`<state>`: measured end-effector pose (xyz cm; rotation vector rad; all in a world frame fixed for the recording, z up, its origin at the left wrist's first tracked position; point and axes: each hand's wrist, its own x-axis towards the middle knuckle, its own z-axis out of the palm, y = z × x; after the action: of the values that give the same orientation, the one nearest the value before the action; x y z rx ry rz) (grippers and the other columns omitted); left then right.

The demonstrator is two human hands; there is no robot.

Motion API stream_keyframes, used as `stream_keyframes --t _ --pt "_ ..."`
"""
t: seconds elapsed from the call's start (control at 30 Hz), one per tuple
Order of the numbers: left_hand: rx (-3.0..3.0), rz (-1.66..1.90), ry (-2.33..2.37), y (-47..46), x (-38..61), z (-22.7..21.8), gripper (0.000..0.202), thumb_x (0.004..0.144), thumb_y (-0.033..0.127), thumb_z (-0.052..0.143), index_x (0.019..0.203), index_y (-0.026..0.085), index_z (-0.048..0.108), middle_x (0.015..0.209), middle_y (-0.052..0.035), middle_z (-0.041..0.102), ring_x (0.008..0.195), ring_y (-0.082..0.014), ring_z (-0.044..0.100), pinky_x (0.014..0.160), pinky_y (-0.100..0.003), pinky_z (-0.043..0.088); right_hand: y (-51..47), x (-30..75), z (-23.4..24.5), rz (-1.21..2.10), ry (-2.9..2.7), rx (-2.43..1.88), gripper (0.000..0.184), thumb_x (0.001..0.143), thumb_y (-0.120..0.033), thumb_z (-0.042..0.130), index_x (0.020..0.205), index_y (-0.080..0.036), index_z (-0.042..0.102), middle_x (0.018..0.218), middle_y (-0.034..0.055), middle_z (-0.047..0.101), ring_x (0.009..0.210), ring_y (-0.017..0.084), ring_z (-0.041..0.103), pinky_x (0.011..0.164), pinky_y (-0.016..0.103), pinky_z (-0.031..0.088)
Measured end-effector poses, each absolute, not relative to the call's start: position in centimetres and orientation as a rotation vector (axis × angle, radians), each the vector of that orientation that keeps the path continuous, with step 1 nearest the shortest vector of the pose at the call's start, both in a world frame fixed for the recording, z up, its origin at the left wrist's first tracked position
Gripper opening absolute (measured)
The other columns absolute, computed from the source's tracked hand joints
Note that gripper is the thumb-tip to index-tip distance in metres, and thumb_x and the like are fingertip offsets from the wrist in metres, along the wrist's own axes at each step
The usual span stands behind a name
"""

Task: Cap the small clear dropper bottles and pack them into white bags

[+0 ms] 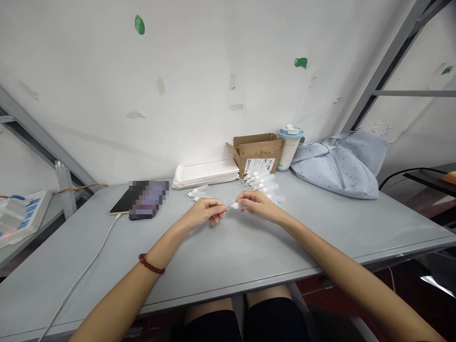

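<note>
Centrally, the small white-capped item (235, 205) is held over the table (245, 249) between both hands; its long axis runs roughly side to side, cap toward the left. The right hand (257, 203) closes thumb and fingers on its body. The left hand (209, 210), equally near, pinches at the thin tip (228, 207) beside the cap. Similar pieces (262, 180) lie beyond. Behind, the cardboard box (245, 151) bears a white label (259, 165); its print is illegible.
</note>
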<state>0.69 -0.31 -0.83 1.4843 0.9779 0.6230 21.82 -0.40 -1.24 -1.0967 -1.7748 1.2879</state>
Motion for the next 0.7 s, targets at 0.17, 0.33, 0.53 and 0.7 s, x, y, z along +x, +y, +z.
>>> stream_keyframes --t 0.17,0.33,0.53,0.7 --pt "1.484 0.615 0.967 -0.36 0.72 -0.85 0.03 0.074 0.042 0.064 0.076 0.012 0.063 0.068 -0.0024 0.057 0.056 -0.0098 0.048 0.055 -0.026 0.039 -0.45 21.78 -1.09 1.258 -1.825 -1.093 0.018 0.077 -0.029 0.049 0.075 -0.015 0.06 0.066 -0.0001 0.055 0.054 0.007 0.04 0.048 0.021 0.029" --pt "1.478 0.62 0.98 -0.34 0.75 -0.88 0.03 0.073 0.043 0.065 0.075 0.012 0.064 0.068 -0.0027 0.057 0.055 -0.0099 0.048 0.054 -0.025 0.039 -0.52 21.87 -1.0 1.209 -1.86 -1.098 0.018 0.078 -0.028 0.048 0.074 -0.016 0.06 0.066 -0.0001 0.055 0.058 0.009 0.045 0.05 0.021 0.032" --pt "1.483 0.615 0.97 -0.3 0.69 -1.04 0.03 0.074 0.042 0.064 0.077 0.012 0.064 0.068 -0.0028 0.057 0.056 -0.0102 0.049 0.054 -0.025 0.039 -0.64 21.78 -0.86 1.18 -1.881 -1.118 0.018 0.079 -0.027 0.047 0.075 -0.015 0.06 0.068 0.0005 0.056 0.061 0.009 0.047 0.052 0.021 0.033" --pt "1.482 0.612 0.972 -0.39 0.77 -0.99 0.029 0.074 0.042 0.064 0.077 0.012 0.064 0.068 -0.003 0.057 0.056 -0.01 0.048 0.054 -0.025 0.039 -0.62 21.78 -0.95 1.174 -1.883 -1.115 0.018 0.079 -0.027 0.047 0.074 -0.015 0.06 0.067 0.0004 0.056 0.06 0.009 0.047 0.052 0.021 0.032"
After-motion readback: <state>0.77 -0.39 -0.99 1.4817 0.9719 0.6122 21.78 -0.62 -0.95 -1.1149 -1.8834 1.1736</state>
